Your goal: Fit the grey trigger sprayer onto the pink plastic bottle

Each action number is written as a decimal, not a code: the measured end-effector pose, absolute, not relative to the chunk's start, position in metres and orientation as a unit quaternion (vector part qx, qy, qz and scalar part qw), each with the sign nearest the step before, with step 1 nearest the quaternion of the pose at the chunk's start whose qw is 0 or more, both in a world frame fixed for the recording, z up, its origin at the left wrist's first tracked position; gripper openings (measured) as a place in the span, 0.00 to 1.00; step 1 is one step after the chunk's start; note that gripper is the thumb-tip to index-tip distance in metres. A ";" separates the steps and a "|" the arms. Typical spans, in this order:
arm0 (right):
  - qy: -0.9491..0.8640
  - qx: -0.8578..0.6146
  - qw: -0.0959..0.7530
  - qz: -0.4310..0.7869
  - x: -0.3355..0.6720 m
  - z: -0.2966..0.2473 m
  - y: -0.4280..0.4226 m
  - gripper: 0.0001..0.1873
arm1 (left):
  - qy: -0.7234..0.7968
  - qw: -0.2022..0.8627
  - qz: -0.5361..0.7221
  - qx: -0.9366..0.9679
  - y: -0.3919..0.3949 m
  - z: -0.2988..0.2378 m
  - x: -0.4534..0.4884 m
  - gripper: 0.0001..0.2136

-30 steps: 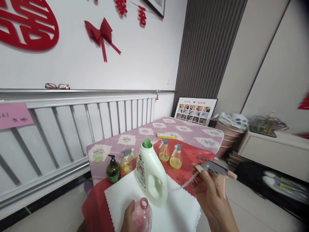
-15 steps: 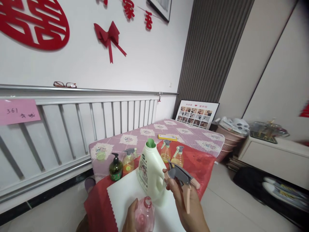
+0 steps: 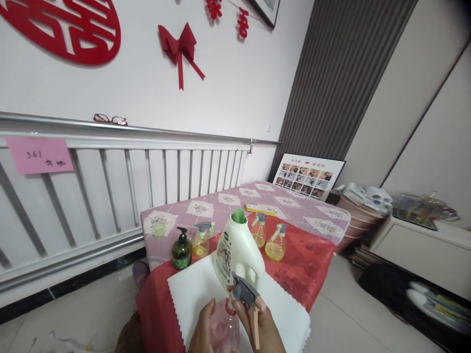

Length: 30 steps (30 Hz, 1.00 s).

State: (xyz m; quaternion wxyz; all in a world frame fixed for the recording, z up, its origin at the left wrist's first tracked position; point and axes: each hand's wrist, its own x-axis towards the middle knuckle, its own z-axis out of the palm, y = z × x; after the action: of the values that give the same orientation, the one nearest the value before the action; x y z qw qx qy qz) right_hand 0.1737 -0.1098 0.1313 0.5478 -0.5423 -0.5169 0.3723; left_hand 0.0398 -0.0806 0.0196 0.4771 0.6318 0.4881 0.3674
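While bottle [image 3: 224,331] was gripped by left hand [image 3: 202,325] and sprayer [image 3: 246,293] by right hand [image 3: 266,326] near the counter's [image 3: 316,211] front edge, steadiness was advised.

1. Glasses [image 3: 110,119]: resting on pipe [image 3: 184,132] above radiator [image 3: 172,171].
2. Pink note [image 3: 40,156]: on radiator front, handwritten "361".
3. Red bow [image 3: 179,48]: up on white wall [image 3: 235,93].
4. Photo board [image 3: 307,175]: tilted, in front of ribbed panel [image 3: 349,68].
5. Baskets [image 3: 355,221]: stacked, heaped at top, near cabinet [image 3: 415,245].

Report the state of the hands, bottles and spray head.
Left hand: closed around pink bottle
Pink bottle: held, fill level unclear
Right hand: gripping spray head
Spray head: at bottle's mouth, seating unclear
Large bottle: upright, green insert in mouth
Pump bottle: upright, pump fitted
Three spray bottles: upright, heads fitted
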 end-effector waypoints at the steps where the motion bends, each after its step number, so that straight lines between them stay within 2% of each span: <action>1: -0.508 -0.536 0.550 0.390 0.173 0.129 -0.110 0.21 | 0.487 0.474 0.367 0.635 -0.080 0.019 0.040 0.47; 5: -0.459 -0.489 0.580 0.462 0.169 0.126 -0.109 0.27 | 0.494 0.461 0.352 0.648 -0.077 0.013 0.040 0.48; 11: -0.466 -0.470 0.589 0.463 0.172 0.130 -0.105 0.28 | 0.493 0.457 0.344 0.656 -0.076 0.014 0.041 0.49; 30: -0.573 -0.525 0.464 0.425 0.181 0.155 -0.108 0.22 | 0.507 0.434 0.331 0.667 -0.081 0.022 0.041 0.48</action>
State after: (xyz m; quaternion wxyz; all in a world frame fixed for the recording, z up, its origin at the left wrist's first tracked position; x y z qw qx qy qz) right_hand 0.1813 -0.1078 0.1550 0.4645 -0.5249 -0.5731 0.4245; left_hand 0.0406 -0.0808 0.0222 0.4337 0.6671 0.5070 0.3314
